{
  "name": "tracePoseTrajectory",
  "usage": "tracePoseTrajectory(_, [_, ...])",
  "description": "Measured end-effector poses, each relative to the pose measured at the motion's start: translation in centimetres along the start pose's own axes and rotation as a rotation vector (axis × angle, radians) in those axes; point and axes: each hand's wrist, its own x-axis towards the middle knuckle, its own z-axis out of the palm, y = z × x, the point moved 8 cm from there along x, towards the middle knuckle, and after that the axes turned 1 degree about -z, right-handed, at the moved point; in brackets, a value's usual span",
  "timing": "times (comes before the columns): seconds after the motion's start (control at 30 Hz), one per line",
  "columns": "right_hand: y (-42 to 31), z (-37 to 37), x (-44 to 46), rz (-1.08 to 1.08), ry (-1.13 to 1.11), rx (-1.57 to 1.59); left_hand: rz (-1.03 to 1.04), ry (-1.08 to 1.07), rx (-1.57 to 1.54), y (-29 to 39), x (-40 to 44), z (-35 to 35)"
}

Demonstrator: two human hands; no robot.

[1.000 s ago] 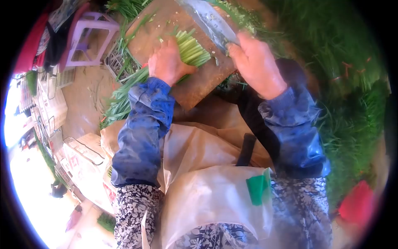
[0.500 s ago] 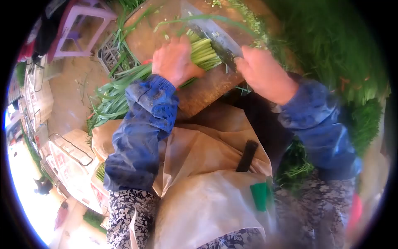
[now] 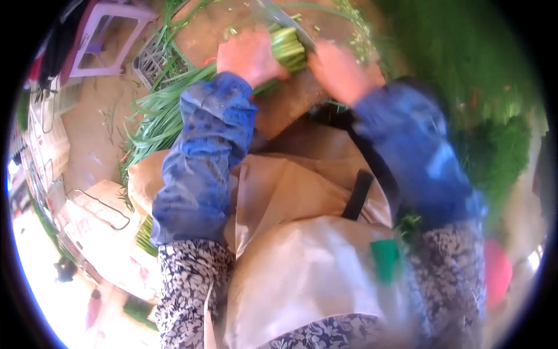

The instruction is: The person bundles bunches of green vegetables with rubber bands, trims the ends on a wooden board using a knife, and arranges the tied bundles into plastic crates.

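Observation:
My left hand is closed over a bunch of leafy green stalks, which look like garlic greens. Their pale ends are bundled evenly to the right of my fingers, and the long leaves trail down to the left. In my right hand, smeared by motion, is a broad-bladed knife. Its blade stands nearly edge-on beside the stalk ends; whether it touches them I cannot tell. The handle is hidden in my fist. Beneath both hands lies a thick brown chopping block.
Small green trimmings lie on the far part of the block. A grey plastic crate and a purple stool stand at the left. Greens are heaped at the right. A tan apron covers my lap.
My right hand has moved up and left with the knife, and the blade has turned from showing its flat side to nearly edge-on. The stalk ends now face more toward me.

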Motion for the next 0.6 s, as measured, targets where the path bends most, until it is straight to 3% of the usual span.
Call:
tracePoseTrajectory(0.17, [2.0, -0.2, 1.0, 0.036, 0.125, 0.006, 0.015, 0.161, -0.014, 0.2, -1.0, -0.5])
tracePoseTrajectory(0.3, [7.1, -3.1, 1.1, 0.037, 0.17, -0.082, -0.037, 0.033, 0.052, 0.7, -0.3, -0.5])
tracePoseTrajectory(0.37, [6.7, -4.4, 0.3, 0.048, -0.003, -0.02, -0.001, 0.043, -0.095, 0.1, -0.3, -0.6])
tracePoseTrajectory(0.47, [3.8, -6.1, -3.3, 0.033, 0.148, 0.042, -0.018, 0.086, -0.086, -0.4, 0.0, -0.3])
tracePoseTrajectory(0.5, [3.7, -4.7, -4.5, 0.082, 0.013, 0.352, -0.017, 0.02, -0.104, 0.3, -0.1, -1.0])
tracePoseTrajectory(0.6, [3.3, -3.1, -4.7, -0.058, 0.07, 0.369, -0.007, 0.114, -0.039, -0.2, -0.1, -0.6])
